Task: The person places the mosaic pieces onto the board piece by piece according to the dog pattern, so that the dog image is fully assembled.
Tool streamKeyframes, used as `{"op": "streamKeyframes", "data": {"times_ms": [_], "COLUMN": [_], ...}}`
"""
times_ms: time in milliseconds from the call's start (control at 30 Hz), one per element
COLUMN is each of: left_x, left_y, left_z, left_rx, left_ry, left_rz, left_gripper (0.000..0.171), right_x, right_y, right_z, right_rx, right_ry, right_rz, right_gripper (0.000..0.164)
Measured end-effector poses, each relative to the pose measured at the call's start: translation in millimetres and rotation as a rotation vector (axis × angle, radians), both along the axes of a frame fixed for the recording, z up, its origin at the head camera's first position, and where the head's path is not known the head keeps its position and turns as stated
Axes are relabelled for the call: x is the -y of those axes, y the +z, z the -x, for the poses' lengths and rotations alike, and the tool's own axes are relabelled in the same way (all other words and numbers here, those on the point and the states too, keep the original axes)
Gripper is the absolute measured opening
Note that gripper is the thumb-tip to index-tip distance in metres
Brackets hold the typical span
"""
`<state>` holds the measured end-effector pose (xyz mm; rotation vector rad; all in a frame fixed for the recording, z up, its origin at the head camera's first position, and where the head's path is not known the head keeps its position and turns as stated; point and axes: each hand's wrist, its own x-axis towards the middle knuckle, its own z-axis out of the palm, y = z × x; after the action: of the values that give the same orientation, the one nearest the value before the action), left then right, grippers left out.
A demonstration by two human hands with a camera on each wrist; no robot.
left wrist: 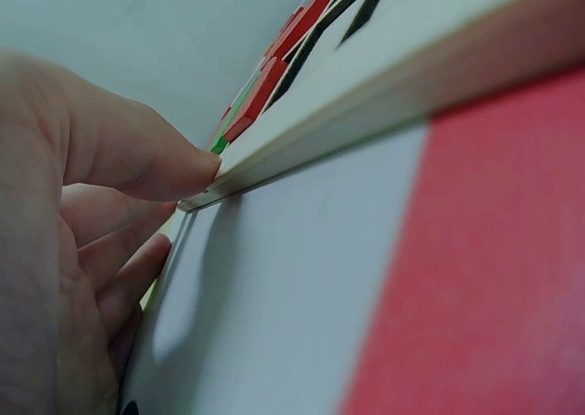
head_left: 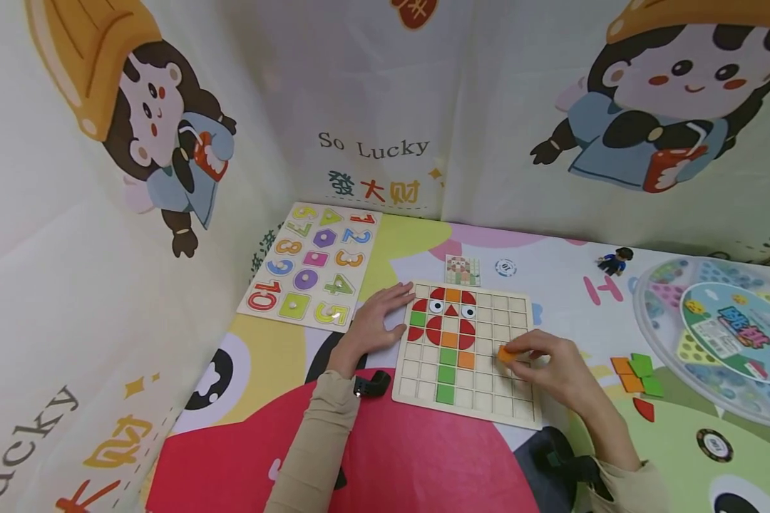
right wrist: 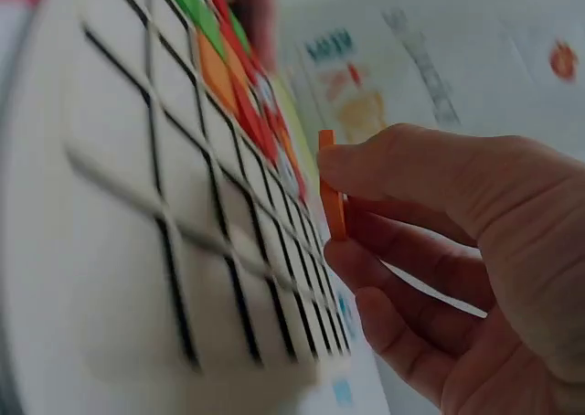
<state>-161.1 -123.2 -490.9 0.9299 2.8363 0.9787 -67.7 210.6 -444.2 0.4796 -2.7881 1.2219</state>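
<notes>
A wooden grid board lies on the patterned cloth, with red, green and orange tiles and two eye pieces set in its cells. My right hand pinches an orange square tile between thumb and fingers, above the right half of the board. In the right wrist view the tile stands on edge, apart from the grid. At the board's left side, my left hand rests with fingers extended. Its thumb touches the board's edge in the left wrist view. A small pattern card lies behind the board.
Loose orange tiles, green tiles and a red quarter-round piece lie at the right. Beyond them sits a round clear-lidded game box. A number puzzle board lies at the left; a toy figure is at the back.
</notes>
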Motion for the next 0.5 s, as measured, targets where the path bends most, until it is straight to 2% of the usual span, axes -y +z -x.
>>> {"op": "streamKeyframes", "data": {"times_ms": [133,300,500], "left_x": [-1.6,-1.8,-0.5], "left_y": [-0.7,-0.8,-1.7], "left_z": [-0.1,-0.1,1.3], "left_rx": [-0.005,0.012,0.010], "left_ry": [-0.008,-0.004,0.007], "left_rz": [-0.008,0.006,0.013], "left_gripper": [0.058,0.059,0.059], "right_x": [23.4,33.9,32.5], "right_y": [-5.0,-13.8,-13.4], "right_z": [-0.6,-1.0,1.1], "right_rx": [0.014,-0.045,-0.094], "right_ry": [0.089,0.105,0.112], "right_rz": [-0.076,-0.195,-0.191], "right_gripper": [0.019,0.019,0.019]}}
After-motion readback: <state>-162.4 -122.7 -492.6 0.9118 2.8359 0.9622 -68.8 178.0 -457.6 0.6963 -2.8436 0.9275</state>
